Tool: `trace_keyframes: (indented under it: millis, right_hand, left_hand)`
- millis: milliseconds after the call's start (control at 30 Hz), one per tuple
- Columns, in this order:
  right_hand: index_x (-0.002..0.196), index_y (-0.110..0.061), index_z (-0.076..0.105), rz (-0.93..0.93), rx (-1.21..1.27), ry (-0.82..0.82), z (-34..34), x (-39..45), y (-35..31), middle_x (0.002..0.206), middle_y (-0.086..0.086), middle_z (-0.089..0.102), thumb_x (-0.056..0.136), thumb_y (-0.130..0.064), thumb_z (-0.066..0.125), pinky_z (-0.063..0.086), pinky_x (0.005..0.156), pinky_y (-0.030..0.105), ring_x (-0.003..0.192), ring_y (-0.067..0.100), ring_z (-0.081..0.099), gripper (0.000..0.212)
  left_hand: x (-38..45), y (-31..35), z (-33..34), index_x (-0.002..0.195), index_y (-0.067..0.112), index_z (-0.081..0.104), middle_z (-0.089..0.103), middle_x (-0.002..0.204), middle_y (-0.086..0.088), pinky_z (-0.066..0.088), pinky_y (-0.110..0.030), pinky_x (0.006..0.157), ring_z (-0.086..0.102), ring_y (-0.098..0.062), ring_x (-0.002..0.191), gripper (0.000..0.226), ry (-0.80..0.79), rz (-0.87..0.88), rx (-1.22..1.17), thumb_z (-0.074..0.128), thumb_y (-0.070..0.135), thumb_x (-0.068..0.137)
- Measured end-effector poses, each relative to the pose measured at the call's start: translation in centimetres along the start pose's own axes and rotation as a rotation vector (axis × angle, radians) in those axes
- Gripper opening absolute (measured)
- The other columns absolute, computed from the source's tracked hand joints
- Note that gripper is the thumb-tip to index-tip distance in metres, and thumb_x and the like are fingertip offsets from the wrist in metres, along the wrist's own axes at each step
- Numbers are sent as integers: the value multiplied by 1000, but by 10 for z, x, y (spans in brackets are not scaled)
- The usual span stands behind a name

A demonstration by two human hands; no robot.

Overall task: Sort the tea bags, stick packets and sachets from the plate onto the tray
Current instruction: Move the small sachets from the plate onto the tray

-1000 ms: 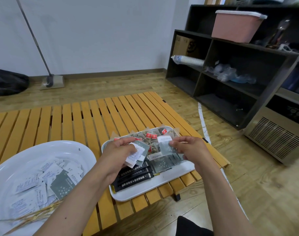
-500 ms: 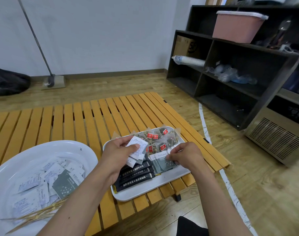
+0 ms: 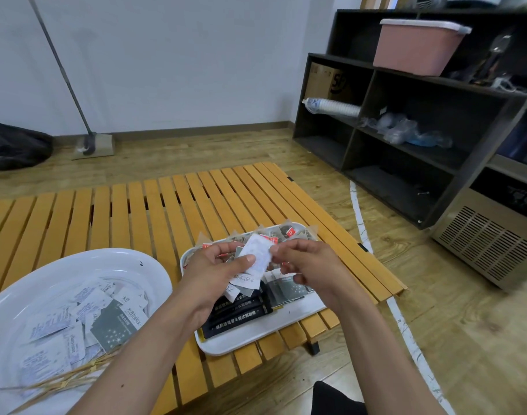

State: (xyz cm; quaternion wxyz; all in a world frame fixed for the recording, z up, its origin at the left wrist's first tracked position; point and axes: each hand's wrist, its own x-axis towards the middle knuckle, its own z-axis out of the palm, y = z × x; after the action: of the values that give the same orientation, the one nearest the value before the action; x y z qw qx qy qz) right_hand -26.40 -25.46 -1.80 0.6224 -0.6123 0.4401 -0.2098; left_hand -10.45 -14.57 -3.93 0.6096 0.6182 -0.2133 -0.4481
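Both bare forearms reach forward from the near edge and meet over the right end of the bench. The left hand [image 3: 218, 269] is curled, thumb pressed flat across held paper packets. The right hand [image 3: 304, 265] faces it, fingertips [image 3: 274, 250] pinching the topmost one's edge.

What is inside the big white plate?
The plate holds white sachets, a grey sachet lying on top of them, and thin straw-coloured sticks. Anything beneath that pile is covered.
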Motion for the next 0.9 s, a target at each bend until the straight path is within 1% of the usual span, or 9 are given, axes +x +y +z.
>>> trace_keyframes:
  millis: [100,200,267,367,400,467,567,733,900]
  right_hand:
    - [113,-1,66,-37,383,80,-15,4,0,96,10,78,94,-17,71,49,57,23,71,15,70,25]
    - [109,-4,62,-136,549,111,-27,5,1,111,21,75,95,-17,69,58,73,32,97,28,76,20]
    - [111,-3,63,-165,515,116,-32,6,1,113,21,74,95,-23,70,57,83,39,103,31,75,26]
    - [109,0,70,-129,327,117,-35,6,3,104,12,78,94,-44,66,61,82,38,98,26,76,46]
    - [105,0,72,-119,245,139,-35,7,6,100,10,79,93,-40,70,62,80,37,95,25,76,41]
    - [101,-3,72,-94,90,198,-36,11,14,93,11,79,86,-16,80,61,77,39,88,26,76,21]
    - [102,-8,70,-8,-35,219,-37,17,22,84,6,76,77,6,82,62,78,43,79,20,74,32]
    - [104,-9,70,32,-114,221,-38,26,32,89,7,75,74,6,85,61,81,42,89,24,75,36]
    - [100,-11,70,38,-235,236,-30,33,36,96,13,75,74,5,85,61,87,45,91,26,75,34]
  left_hand:
    - [1,1,-2,112,13,69,79,98,-14,62,-44,79,77,-32,88,35,-2,-6,-1,81,2,80]
    - [1,1,-3,114,13,68,80,97,-14,62,-39,73,78,-30,86,36,6,-9,9,81,3,81]
    - [1,2,-4,114,13,68,80,97,-14,62,-38,72,77,-30,86,36,8,-15,10,80,3,82]
    - [0,3,-3,115,13,68,80,97,-14,62,-40,76,77,-31,87,37,2,-18,10,80,2,82]
    - [-1,3,-3,115,14,68,80,98,-14,62,-42,78,77,-31,88,37,1,-18,9,80,2,82]
    - [-2,2,-2,116,14,68,79,99,-14,62,-47,84,77,-32,90,38,-1,-19,9,80,3,82]
    - [-1,0,1,115,14,69,79,99,-13,59,-54,91,77,-32,92,34,6,-36,-22,77,3,85]
    - [2,2,3,122,10,63,76,105,-17,64,-34,68,76,-27,86,43,-19,-106,-135,60,-15,87]
    - [1,1,2,127,11,61,76,107,-18,62,-32,64,78,-25,83,48,-28,-96,-146,61,-15,86]
